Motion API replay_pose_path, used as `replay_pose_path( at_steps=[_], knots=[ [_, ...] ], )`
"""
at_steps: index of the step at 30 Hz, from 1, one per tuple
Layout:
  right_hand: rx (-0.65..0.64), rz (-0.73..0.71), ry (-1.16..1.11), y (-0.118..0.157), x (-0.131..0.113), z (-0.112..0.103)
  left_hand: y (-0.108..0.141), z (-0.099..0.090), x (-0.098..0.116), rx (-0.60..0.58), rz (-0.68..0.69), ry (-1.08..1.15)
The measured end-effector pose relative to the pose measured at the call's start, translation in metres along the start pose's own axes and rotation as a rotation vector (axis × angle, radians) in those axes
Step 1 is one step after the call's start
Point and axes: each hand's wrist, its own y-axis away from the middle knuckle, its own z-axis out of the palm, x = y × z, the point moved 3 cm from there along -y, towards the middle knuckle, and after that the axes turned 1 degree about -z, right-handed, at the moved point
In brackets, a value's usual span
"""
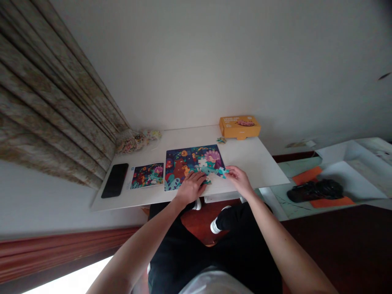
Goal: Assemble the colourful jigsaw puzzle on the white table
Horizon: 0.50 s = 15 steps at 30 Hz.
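Observation:
A colourful jigsaw puzzle (177, 157), partly assembled, lies on the white table (251, 165); white gaps show at its middle and lower right. My left hand (192, 185) rests on the puzzle's lower edge, fingers stretched out flat. At the right edge my right hand (238, 177) pinches a teal puzzle piece (223, 172) between thumb and fingers. Left of the puzzle lies a printed reference picture (147, 175) with the same scene. A few loose pieces (221, 140) sit near the back of the table.
A yellow puzzle box (240, 127) stands at the back right. The black phone (114, 180) lies at the left, with a bag of colourful bits (133, 141) behind it. To the right, a black shoe (315, 190) is beside an open white box (358, 169). Curtains (58, 81) hang at left.

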Motion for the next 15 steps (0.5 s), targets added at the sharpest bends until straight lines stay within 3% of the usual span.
replay_pose_path(
  at_steps=[10, 15],
  knots=[
    [-0.016, 0.033, -0.014, -0.0017, -0.0034, 0.0010, 0.0011, 0.0010, -0.0004, 0.006, -0.001, -0.010],
    [0.055, 0.003, -0.011, -0.0001, -0.0038, 0.0003, 0.0004, 0.0008, -0.0006, 0.009, 0.003, -0.015]
  ],
)
